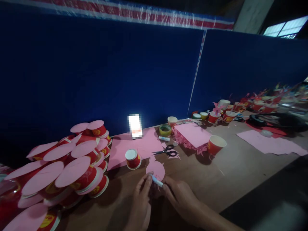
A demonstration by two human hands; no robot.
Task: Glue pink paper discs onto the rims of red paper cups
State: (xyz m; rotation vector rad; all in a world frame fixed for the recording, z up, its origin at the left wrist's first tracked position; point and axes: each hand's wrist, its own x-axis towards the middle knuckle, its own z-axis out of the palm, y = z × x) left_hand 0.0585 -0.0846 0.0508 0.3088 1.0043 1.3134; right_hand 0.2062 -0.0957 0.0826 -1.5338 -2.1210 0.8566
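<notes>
My left hand (143,189) pinches the blue end of a slim white and light-blue glue stick (157,180). At the white end, my right hand (179,191) grips it between thumb and fingers. Just beyond the stick lies a round pink paper disc (155,169), with pointed pink paper bits around it. An upside-down red paper cup (133,159) stands beyond my left hand. Black-handled scissors (166,151) rest behind the disc, beside a pink paper star (174,153).
Left are stacked red cups topped with pink discs (75,171). Behind are a pink sheet (120,149), a tape roll (165,130), another white tube (164,138) and a bright blurred-out screen (135,126). Right are pink squares (192,134), an upright cup (216,145) and a black bag (276,120).
</notes>
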